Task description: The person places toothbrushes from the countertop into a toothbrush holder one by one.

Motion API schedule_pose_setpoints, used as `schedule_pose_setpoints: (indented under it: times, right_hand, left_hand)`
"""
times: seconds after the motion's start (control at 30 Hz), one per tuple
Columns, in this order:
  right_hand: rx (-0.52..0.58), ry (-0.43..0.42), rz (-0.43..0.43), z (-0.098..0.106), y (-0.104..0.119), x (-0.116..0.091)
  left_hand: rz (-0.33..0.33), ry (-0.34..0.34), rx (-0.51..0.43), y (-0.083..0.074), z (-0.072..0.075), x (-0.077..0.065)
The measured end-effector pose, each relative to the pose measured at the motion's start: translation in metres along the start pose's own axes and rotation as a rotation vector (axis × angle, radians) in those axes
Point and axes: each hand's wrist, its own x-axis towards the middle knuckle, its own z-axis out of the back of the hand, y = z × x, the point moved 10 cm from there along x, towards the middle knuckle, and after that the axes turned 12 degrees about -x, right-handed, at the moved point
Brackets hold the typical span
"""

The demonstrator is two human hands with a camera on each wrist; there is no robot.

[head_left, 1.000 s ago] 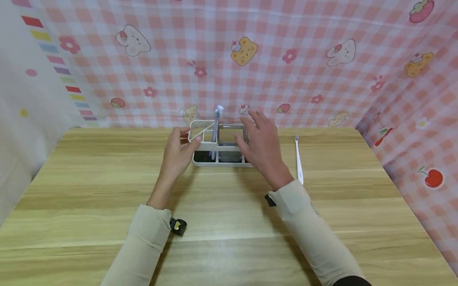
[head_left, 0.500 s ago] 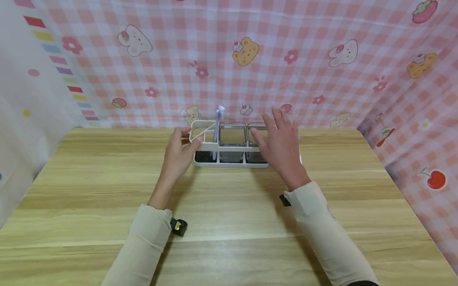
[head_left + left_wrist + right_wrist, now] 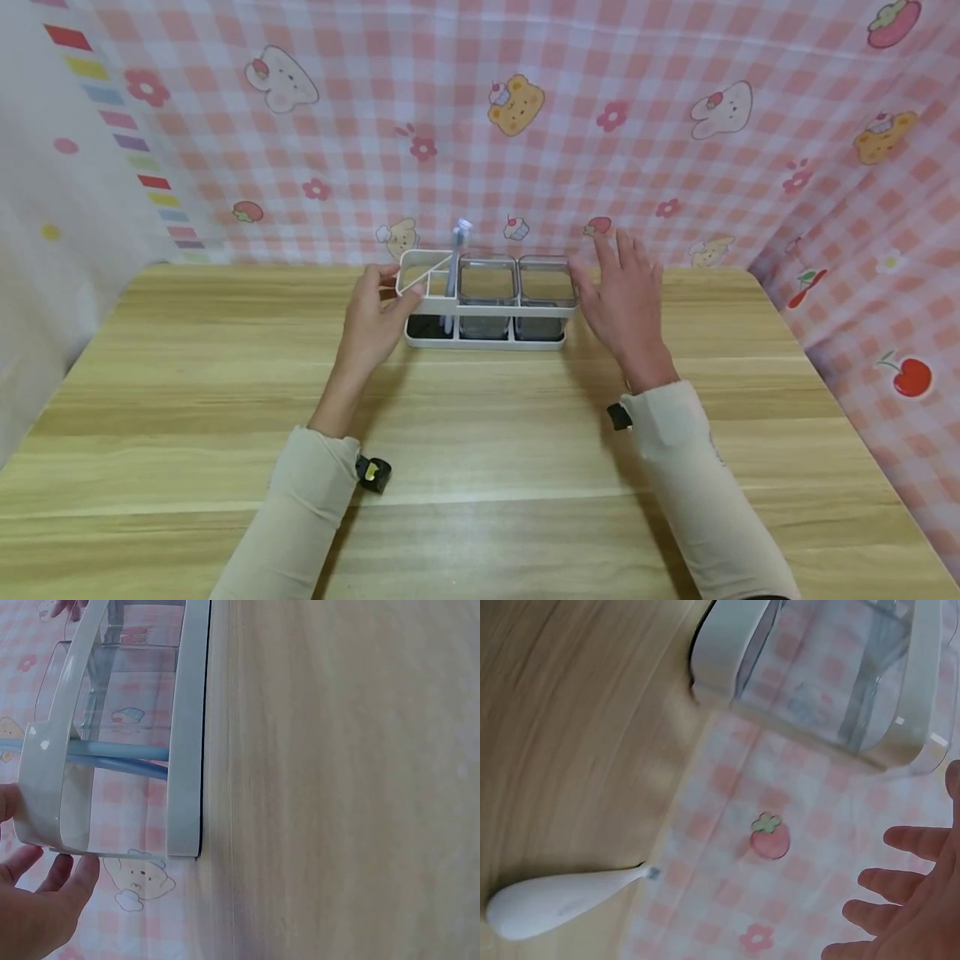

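A white toothbrush holder (image 3: 517, 312) stands at the back of the table with two clear cups, the left (image 3: 486, 325) and the right (image 3: 542, 327), in its slots. My left hand (image 3: 375, 317) pinches the holder's upper rim at the left end, thumb in front and fingers at the side. Two bluish toothbrushes (image 3: 124, 750) stand in the slots near that hand; their heads rise above the rim. Beside the right cup, my right hand (image 3: 626, 304) is spread, fingers straight, thumb close to the holder's right end.
A white toothbrush (image 3: 562, 900) lies on the wooden table (image 3: 480, 467) to the right of the holder; in the head view my right hand hides it. Directly behind the table hangs a pink checked cloth (image 3: 337, 142), which also runs along the right side.
My right hand has moved right, from over the middle cup to past the holder's right end, uncovering the right cup. My left hand keeps its hold on the rim.
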Motion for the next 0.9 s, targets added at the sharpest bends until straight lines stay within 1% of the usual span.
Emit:
schedule_pose_setpoints:
  times: [0.17, 0.33, 0.43, 0.9]
  right_hand:
    - [0.033, 0.022, -0.023, -0.002, -0.017, 0.002]
    - [0.080, 0.100, -0.082, -0.009, -0.038, 0.000]
    - [0.083, 0.139, -0.116, -0.013, -0.048, -0.002]
    - [0.080, 0.297, -0.212, -0.038, -0.074, -0.011]
  left_hand:
    - [-0.003, 0.000, 0.003, 0.000, 0.000, 0.000]
    - [-0.003, 0.001, 0.003, 0.001, 0.000, -0.001]
    - [-0.002, -0.002, 0.003, 0.001, 0.000, -0.001]
    - [0.011, 0.003, 0.006, 0.000, 0.000, 0.000]
